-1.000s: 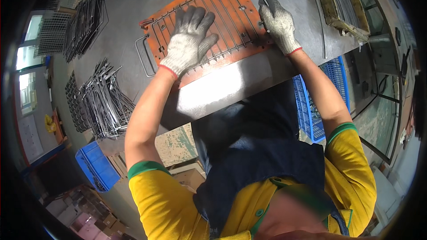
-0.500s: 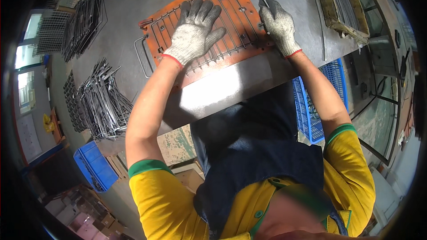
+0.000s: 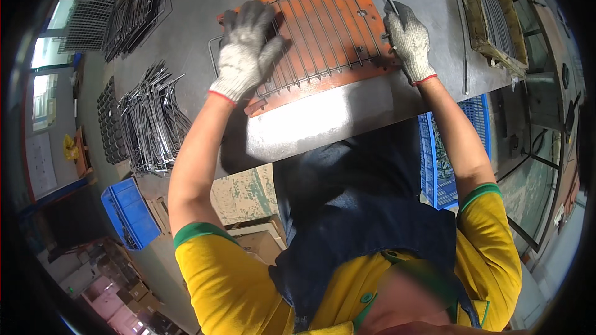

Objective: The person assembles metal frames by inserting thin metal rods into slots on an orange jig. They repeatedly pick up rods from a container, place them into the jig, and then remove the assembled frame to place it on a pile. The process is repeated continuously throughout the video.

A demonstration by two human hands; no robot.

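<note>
- Wire rack (image 3: 326, 31) sat flat on the orange jig plate (image 3: 310, 90), middle of the grey bench (image 3: 186, 31).
- Left hand (image 3: 245, 56), gloved, lay open on the rack's left part.
- Right hand (image 3: 408, 40) was clenched round the rack's right edge.
- 1 loose pile of racks (image 3: 149, 121) lay left of the plate.

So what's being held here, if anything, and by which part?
The wire rack on the orange plate. The right hand closes its grip on the rack's right edge, near the end loop. The left hand lies flat on the left part, pressing rather than gripping.
</note>
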